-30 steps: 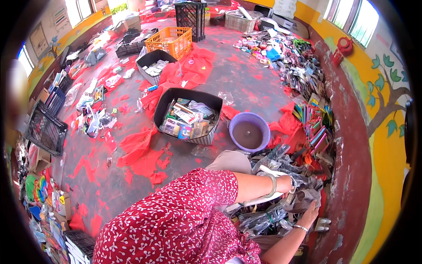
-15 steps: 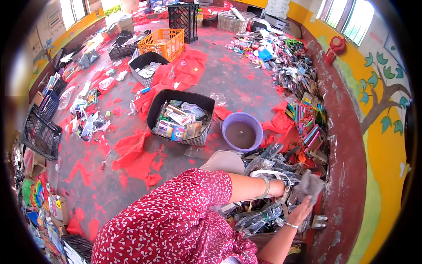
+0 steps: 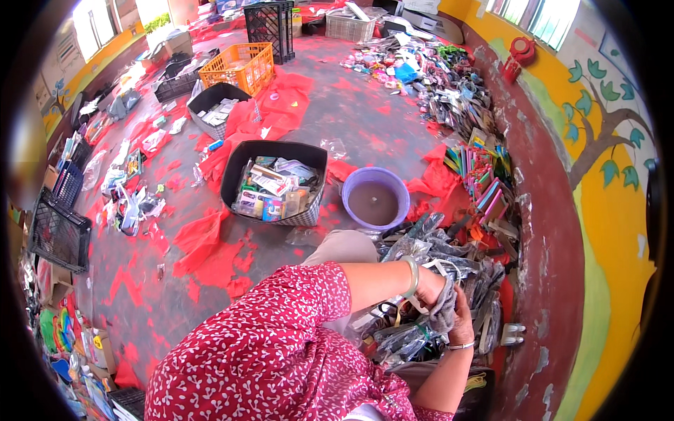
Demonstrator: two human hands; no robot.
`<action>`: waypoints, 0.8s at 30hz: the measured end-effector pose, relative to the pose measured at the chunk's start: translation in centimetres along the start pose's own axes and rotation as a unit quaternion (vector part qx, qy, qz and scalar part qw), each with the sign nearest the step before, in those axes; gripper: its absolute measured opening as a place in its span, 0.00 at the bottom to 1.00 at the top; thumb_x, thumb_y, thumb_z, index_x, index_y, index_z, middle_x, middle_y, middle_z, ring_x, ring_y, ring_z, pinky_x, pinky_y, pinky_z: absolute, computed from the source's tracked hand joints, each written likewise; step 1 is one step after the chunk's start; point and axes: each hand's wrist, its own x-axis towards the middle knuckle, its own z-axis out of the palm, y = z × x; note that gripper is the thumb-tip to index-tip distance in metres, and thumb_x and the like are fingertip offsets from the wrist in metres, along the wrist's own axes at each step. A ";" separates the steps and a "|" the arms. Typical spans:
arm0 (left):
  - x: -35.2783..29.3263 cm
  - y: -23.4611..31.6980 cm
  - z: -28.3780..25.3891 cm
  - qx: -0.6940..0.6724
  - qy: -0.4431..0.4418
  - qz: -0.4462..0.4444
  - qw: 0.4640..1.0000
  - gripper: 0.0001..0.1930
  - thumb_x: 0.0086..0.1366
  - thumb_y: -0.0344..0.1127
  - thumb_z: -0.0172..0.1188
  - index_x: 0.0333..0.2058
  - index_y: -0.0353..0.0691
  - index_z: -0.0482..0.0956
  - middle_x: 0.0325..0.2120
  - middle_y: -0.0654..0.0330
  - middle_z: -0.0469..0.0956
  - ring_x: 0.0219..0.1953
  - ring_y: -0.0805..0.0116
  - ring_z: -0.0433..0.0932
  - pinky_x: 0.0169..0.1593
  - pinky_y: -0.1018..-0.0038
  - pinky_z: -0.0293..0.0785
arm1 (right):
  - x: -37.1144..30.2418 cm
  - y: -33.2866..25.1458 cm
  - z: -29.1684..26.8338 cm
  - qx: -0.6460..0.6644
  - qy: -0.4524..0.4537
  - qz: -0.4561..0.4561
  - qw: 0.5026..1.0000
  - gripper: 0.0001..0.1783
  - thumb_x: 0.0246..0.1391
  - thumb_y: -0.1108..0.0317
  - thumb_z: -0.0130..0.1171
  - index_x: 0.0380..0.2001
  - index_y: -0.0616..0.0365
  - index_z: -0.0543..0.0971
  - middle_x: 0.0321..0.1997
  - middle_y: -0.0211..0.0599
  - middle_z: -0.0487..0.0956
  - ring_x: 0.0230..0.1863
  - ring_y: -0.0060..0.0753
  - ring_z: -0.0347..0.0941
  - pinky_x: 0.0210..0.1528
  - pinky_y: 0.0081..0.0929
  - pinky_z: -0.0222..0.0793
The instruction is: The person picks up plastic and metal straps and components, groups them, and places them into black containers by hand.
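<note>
Over a heap of plastic-wrapped goods at the lower right, my two hands are close together. My left hand, below a pale bangle, is closed around a white strap-like strip; what the strip belongs to is partly hidden. My right hand, with a silver bracelet at the wrist, grips a grey cloth. The cloth hangs between the hands and lies against the strip by my left fingers. Some fingertips are hidden behind the cloth.
A purple bucket of murky water stands just ahead. Left of it is a black-rimmed basket filled with packages. Colourful sticks lie along the red wall base. Farther off are an orange crate and a black crate.
My right hand has brought the grey cloth leftward from near the wall to my left hand. The left hand has shifted slightly, still with the white strip. The view has turned a little.
</note>
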 end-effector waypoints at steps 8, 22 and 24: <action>-5.3 5.9 -3.0 0.121 0.047 -0.040 0.991 0.21 0.42 0.36 0.62 0.38 0.34 0.73 0.32 0.50 0.75 0.31 0.61 0.76 0.34 0.68 0.72 | -0.2 -0.7 -0.6 0.037 -0.009 0.079 0.996 0.22 0.48 0.64 0.59 0.45 0.65 0.69 0.40 0.31 0.74 0.39 0.23 0.69 0.44 0.21 0.64; -4.3 4.7 -1.9 0.099 0.067 -0.120 0.986 0.13 0.43 0.35 0.59 0.27 0.31 0.77 0.23 0.49 0.77 0.29 0.56 0.76 0.32 0.66 0.71 | -1.0 2.0 -2.6 -0.039 -0.028 0.069 0.996 0.24 0.51 0.57 0.56 0.45 0.65 0.70 0.38 0.28 0.74 0.38 0.20 0.67 0.43 0.19 0.62; -4.3 4.8 -2.0 0.091 0.064 -0.092 0.990 0.14 0.43 0.35 0.59 0.28 0.31 0.76 0.24 0.49 0.77 0.28 0.58 0.76 0.32 0.66 0.71 | -1.2 2.5 -3.4 -0.011 -0.004 0.076 0.997 0.24 0.53 0.58 0.54 0.47 0.65 0.69 0.41 0.30 0.74 0.41 0.22 0.67 0.46 0.20 0.61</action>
